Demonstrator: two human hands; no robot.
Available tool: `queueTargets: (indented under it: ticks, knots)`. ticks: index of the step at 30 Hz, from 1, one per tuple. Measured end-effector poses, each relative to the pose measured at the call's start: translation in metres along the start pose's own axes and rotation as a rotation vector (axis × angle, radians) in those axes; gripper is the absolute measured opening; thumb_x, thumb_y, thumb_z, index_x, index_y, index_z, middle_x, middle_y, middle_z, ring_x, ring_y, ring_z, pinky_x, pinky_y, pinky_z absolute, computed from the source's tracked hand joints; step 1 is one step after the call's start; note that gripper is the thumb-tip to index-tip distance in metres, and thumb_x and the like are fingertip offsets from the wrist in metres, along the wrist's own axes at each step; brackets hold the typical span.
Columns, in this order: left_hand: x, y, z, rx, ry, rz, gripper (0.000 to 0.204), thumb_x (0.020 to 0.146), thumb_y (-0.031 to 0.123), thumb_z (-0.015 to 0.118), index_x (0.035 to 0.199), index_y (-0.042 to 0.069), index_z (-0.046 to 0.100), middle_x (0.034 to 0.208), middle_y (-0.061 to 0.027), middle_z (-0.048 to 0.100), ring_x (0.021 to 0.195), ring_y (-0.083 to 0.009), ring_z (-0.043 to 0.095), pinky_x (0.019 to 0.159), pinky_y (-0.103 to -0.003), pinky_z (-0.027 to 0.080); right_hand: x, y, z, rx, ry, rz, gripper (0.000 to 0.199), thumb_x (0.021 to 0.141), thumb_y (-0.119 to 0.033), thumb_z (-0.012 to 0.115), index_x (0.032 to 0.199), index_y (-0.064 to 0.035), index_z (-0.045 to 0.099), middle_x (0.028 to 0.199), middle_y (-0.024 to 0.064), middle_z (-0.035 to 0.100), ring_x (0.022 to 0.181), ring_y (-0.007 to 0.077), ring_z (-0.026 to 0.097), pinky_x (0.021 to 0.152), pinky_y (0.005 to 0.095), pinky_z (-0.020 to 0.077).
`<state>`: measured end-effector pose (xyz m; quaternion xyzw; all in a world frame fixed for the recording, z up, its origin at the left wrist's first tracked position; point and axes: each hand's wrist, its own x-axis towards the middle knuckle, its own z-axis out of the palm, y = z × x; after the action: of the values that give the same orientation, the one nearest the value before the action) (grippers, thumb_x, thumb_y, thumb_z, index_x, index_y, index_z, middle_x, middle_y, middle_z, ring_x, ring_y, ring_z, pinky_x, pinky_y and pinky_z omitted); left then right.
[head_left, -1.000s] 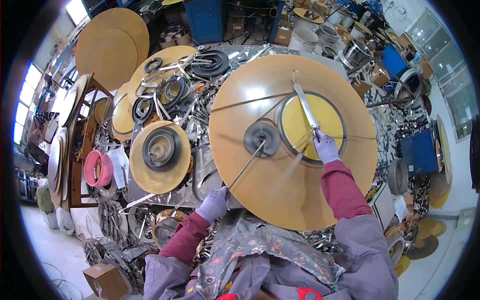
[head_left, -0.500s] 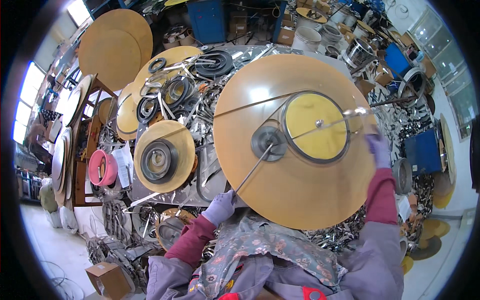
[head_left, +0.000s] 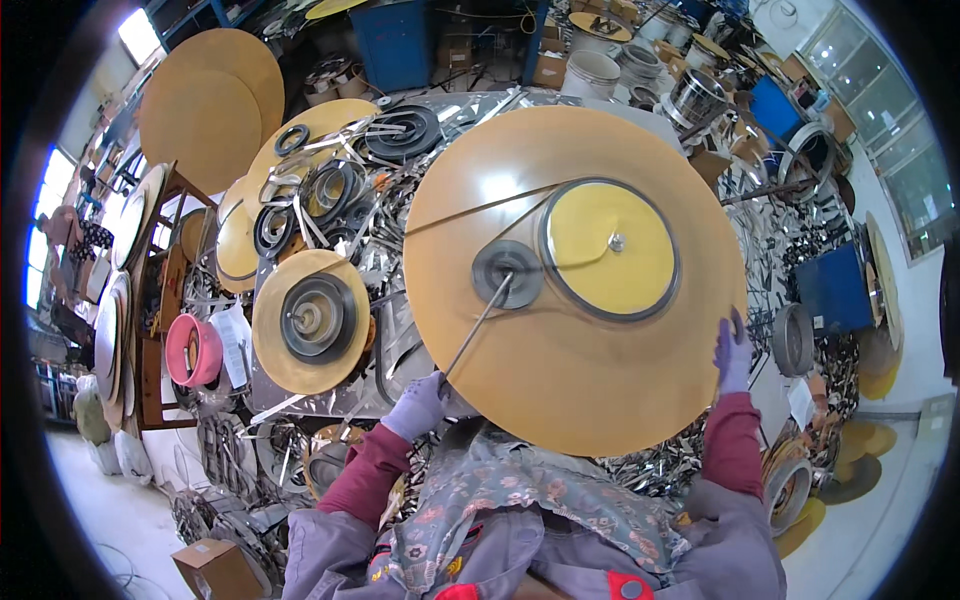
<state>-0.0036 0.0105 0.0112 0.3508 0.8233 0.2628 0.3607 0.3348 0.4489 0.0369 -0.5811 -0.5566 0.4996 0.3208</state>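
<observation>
The left hand, in a purple glove, is closed around the near end of a thin metal rod. The rod goes up and to the right, and its far tip touches the grey hub in the middle of the big disc. The right hand, also gloved, lies on the right rim of this disc with the fingers half open and curled over the edge, so it touches the rim but does not hold a tool.

The big disc is round and tan, and it lies flat in front of the person. On it, right of the hub, sits a yellow disc with a dark ring around it. A thin strip runs from the left edge of the big disc toward this ring.

The table below is shiny metal, and coils and strip cuttings cover much of it. To the left lies a small disc with a coil on it, near a pink spool. More tan discs lean at the far left. Blue bins and buckets stand behind and to the right. Pale floor shows at the lower corners.
</observation>
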Motion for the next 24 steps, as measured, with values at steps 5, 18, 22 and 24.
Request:
queueTargets:
  ticks: [5,18,22,24]
  knots:
    - [0.000,0.011,0.003,0.029,-0.008,0.035,0.022,0.086,0.011,0.050,0.101,-0.003,0.058,0.095,-0.0271,0.062,0.094,-0.0429,0.058,0.080,-0.048,0.046,-0.005,0.036,0.051,-0.792,0.253,-0.814,0.037,0.089,-0.014,0.053,0.126,-0.0147,0.055,0.081,0.0141,0.062,0.071,0.0278,0.061,0.067,0.0376,0.0500]
    - [0.020,-0.022,0.019,-0.027,0.104,0.055,0.019,0.088,0.016,0.051,0.092,-0.002,0.054,0.083,-0.0269,0.061,0.084,-0.0433,0.059,0.072,-0.050,0.047,-0.003,0.045,0.042,-0.711,-0.016,-0.478,0.039,0.089,-0.011,0.050,0.128,-0.0059,0.052,0.117,0.0174,0.060,0.108,0.0322,0.057,0.092,0.0368,0.0449]
    - [0.015,-0.010,0.011,0.042,0.050,0.054,0.019,0.088,0.016,0.051,0.093,-0.002,0.054,0.083,-0.0271,0.061,0.083,-0.0438,0.059,0.072,-0.049,0.047,-0.015,0.048,0.044,-0.801,-0.039,-0.501,0.039,0.089,-0.011,0.050,0.128,-0.0062,0.052,0.114,0.0181,0.061,0.104,0.0332,0.059,0.091,0.0370,0.0453]
    - [0.013,-0.012,0.013,0.033,0.048,0.061,0.019,0.088,0.016,0.052,0.094,-0.002,0.054,0.084,-0.0270,0.061,0.083,-0.0442,0.059,0.072,-0.049,0.047,-0.009,0.050,0.045,-0.763,-0.022,-0.558,0.039,0.089,-0.012,0.050,0.127,-0.0057,0.052,0.112,0.0184,0.062,0.102,0.0334,0.060,0.091,0.0369,0.0456]
